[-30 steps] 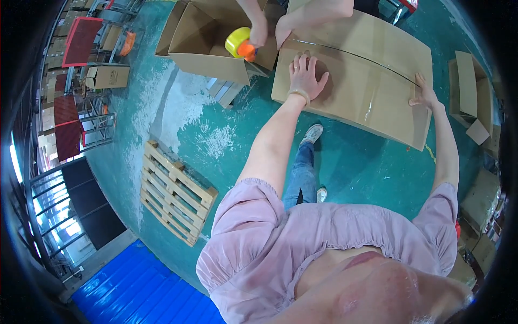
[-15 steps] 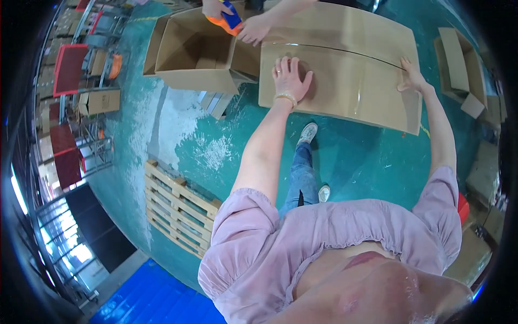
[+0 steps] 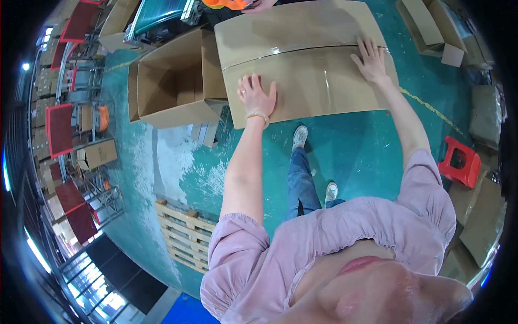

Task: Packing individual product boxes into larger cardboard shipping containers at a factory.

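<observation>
A large closed cardboard box (image 3: pixel 299 89) lies before me, its top flaps meeting along a seam with clear tape visible in places. Fingers spread, my left hand (image 3: pixel 257 97) rests on the near flap toward its left end. My right hand (image 3: pixel 372 60) lies flat with open fingers by the right end of the seam. Across the box, at the upper edge, another person's hand (image 3: pixel 261 5) is beside an orange tape dispenser (image 3: pixel 226 3), both cut off by the picture's edge.
An open cardboard box (image 3: pixel 172 81) stands directly left of the closed one. Beyond it is a green conveyor (image 3: pixel 161 15). A wooden pallet (image 3: pixel 183 237) lies on the floor at lower left. A red plastic stool (image 3: pixel 460 162) and another open carton (image 3: pixel 426 27) are at right.
My right hand has moved from the box's right edge onto its top by the seam. The other person's hands and tape dispenser have mostly left view, as the whole view has shifted.
</observation>
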{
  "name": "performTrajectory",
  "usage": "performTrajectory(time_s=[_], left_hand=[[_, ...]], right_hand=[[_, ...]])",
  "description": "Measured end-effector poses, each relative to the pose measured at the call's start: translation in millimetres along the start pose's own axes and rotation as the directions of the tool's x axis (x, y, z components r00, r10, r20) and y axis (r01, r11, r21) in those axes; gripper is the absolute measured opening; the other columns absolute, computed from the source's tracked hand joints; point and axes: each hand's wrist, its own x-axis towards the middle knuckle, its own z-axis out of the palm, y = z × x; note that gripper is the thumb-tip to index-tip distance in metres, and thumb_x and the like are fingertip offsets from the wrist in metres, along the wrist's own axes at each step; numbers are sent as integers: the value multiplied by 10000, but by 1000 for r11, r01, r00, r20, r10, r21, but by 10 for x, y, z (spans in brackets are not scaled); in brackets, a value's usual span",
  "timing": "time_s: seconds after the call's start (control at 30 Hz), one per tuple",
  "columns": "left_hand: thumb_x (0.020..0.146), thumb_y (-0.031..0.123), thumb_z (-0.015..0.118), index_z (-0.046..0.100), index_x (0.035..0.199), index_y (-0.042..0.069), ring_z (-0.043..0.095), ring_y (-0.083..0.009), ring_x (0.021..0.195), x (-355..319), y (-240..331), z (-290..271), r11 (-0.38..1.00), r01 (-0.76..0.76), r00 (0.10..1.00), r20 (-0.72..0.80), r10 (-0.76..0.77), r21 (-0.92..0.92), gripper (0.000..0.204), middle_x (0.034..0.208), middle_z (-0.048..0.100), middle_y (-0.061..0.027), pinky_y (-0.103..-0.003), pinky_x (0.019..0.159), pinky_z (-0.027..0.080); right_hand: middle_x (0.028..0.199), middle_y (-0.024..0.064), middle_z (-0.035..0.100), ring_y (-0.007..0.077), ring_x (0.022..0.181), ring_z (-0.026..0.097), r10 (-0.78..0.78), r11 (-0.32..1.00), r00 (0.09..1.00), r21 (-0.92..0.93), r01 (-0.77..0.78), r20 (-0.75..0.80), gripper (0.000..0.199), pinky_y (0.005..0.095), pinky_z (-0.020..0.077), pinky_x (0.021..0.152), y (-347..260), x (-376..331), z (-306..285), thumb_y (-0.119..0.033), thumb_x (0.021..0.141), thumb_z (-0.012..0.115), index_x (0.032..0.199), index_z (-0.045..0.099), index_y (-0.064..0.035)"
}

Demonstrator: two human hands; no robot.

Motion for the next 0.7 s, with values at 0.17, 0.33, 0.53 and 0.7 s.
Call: performTrajectory(time_s=[0.17,0.33,0.53,0.7], left_hand=[[781,411,595,451,1179,107,311,-359,1229,-14,1,-111,1000,17,1000,-5,-17,-3,521,1246,394,-173,-492,1007,236],[782,402,597,459,1170,104,315,-353,1226,-1,-4,-119,1000,2,1000,11,-2,5,508,1238,400,-168,-479,1006,240],[782,399,599,451,1180,100,318,-356,1224,-25,31,-16,999,-25,1000,0,25,29,519,1239,397,-171,-476,1005,238],[783,404,595,446,1185,91,317,-372,1221,19,70,-72,999,-3,1000,-8,4,40,531,1235,399,-177,-480,1001,240]], right_hand=[[1469,128,191,301,1364,141,-108,983,994,149,109,-18,644,451,123,1099,-116,-630,-180,-426,901,418,1411,217,-87],[1475,123,177,290,1371,125,-154,930,987,345,129,46,614,415,124,1109,139,-1103,-263,-392,919,394,1409,214,-70],[1484,114,149,276,1373,122,101,979,994,184,-91,-47,640,397,119,1114,540,-446,-99,-410,920,380,1419,173,-67],[1486,124,134,262,1375,119,-70,995,987,86,58,143,689,386,116,1116,-222,9,-230,-451,909,375,1425,137,-62]])
